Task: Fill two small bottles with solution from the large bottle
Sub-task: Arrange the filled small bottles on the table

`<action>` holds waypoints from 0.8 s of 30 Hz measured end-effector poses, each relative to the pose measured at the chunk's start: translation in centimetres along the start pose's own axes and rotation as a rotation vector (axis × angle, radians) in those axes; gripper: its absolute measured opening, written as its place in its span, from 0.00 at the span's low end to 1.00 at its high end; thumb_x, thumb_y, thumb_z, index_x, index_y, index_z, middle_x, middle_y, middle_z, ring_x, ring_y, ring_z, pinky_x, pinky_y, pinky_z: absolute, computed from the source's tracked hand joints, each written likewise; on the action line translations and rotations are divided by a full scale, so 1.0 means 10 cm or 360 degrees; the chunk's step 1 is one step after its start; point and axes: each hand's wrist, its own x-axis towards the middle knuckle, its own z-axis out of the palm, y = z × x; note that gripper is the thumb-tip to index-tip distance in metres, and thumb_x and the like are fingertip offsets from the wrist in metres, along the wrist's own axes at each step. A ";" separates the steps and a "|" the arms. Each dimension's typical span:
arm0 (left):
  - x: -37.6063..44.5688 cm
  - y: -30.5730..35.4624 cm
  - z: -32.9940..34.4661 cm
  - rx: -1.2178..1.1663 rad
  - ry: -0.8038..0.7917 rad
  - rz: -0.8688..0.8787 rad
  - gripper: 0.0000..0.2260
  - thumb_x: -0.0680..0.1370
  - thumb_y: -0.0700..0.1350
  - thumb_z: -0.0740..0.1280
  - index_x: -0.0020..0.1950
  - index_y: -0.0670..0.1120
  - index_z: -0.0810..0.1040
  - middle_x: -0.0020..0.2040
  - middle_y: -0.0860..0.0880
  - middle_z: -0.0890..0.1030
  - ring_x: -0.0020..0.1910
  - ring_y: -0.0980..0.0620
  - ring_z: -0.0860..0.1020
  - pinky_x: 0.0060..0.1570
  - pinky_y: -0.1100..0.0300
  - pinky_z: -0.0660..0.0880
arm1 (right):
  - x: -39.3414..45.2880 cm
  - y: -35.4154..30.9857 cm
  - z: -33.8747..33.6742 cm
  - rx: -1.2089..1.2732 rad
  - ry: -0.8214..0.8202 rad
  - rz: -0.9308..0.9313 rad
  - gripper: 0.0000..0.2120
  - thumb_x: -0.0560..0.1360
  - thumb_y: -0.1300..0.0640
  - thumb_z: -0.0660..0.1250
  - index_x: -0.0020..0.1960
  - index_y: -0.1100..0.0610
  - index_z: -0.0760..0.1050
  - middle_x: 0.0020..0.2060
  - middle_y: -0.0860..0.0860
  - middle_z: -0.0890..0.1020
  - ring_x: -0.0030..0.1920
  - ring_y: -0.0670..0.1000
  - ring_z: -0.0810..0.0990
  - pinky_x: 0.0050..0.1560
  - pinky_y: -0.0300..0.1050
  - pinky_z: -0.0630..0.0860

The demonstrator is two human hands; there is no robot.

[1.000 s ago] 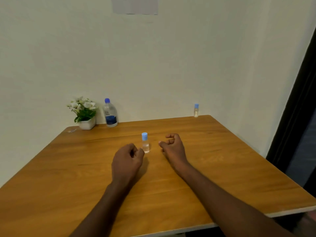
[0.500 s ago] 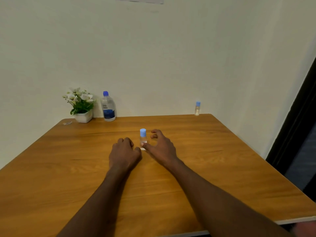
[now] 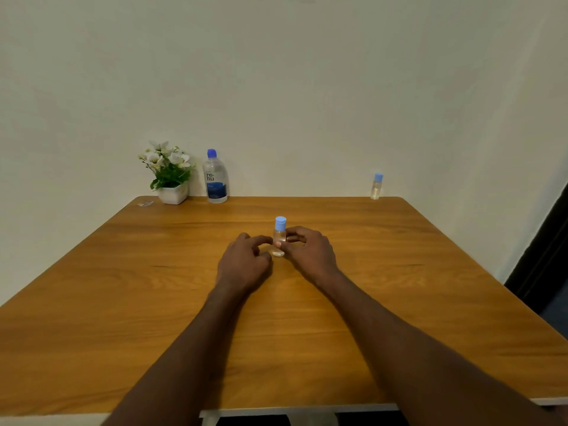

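Hands meet at the middle of the wooden table (image 3: 123,302); between them stands a small bottle (image 3: 279,239), upright, clear-bodied with a light blue cap, its base on the wood. Right hand (image 3: 310,255) pinches the bottle's body, thumb across the near side and fingers curled round the far right side; that grip looks firm. Left hand (image 3: 244,261) sits just left of the bottle, fingers curled, forefinger tip reaching toward the glass; whether it actually touches, I cannot tell. Both forearms stretch in from the near edge, angled toward each other.

Over at the far left, against the wall, stands the large bottle (image 3: 215,176), blue cap on, blue label at the bottom, upright and well apart from the hands; just left of it, a white pot of flowers (image 3: 169,175), white blooms over green leaves; a tiny scrap (image 3: 145,204) lies further left near the table's corner. Far right corner: second small bottle (image 3: 376,186), capped in blue, upright by the wall, well apart from everything else.
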 end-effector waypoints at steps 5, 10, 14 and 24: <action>-0.02 0.00 -0.04 -0.0057 -0.0055 0.0017 0.15 0.81 0.49 0.67 0.66 0.62 0.81 0.53 0.53 0.74 0.48 0.57 0.74 0.41 0.60 0.72 | 0.02 0.02 0.01 0.0071 0.0013 0.0037 0.26 0.77 0.44 0.73 0.74 0.44 0.74 0.58 0.46 0.86 0.56 0.46 0.84 0.57 0.55 0.83; -0.03 0.00 -0.06 -0.0138 -0.0099 0.0048 0.14 0.81 0.49 0.68 0.64 0.64 0.81 0.54 0.53 0.75 0.48 0.57 0.75 0.41 0.60 0.72 | 0.02 0.07 -0.04 0.0370 -0.0110 0.0026 0.42 0.75 0.55 0.75 0.77 0.27 0.58 0.47 0.53 0.87 0.46 0.56 0.86 0.52 0.60 0.84; -0.04 0.00 -0.05 -0.0205 -0.0118 0.0069 0.15 0.80 0.49 0.68 0.64 0.64 0.81 0.54 0.54 0.76 0.48 0.57 0.76 0.41 0.60 0.73 | -0.02 0.02 -0.15 0.0670 -0.0205 0.0008 0.40 0.75 0.66 0.72 0.73 0.29 0.67 0.45 0.58 0.87 0.45 0.60 0.86 0.48 0.56 0.85; -0.02 -0.02 -0.05 -0.0351 -0.0019 -0.0058 0.12 0.81 0.48 0.69 0.65 0.57 0.82 0.50 0.56 0.81 0.48 0.59 0.79 0.48 0.58 0.79 | 0.02 0.08 -0.45 0.1705 -0.0132 0.0508 0.14 0.81 0.58 0.63 0.64 0.62 0.76 0.44 0.60 0.86 0.36 0.50 0.76 0.34 0.42 0.68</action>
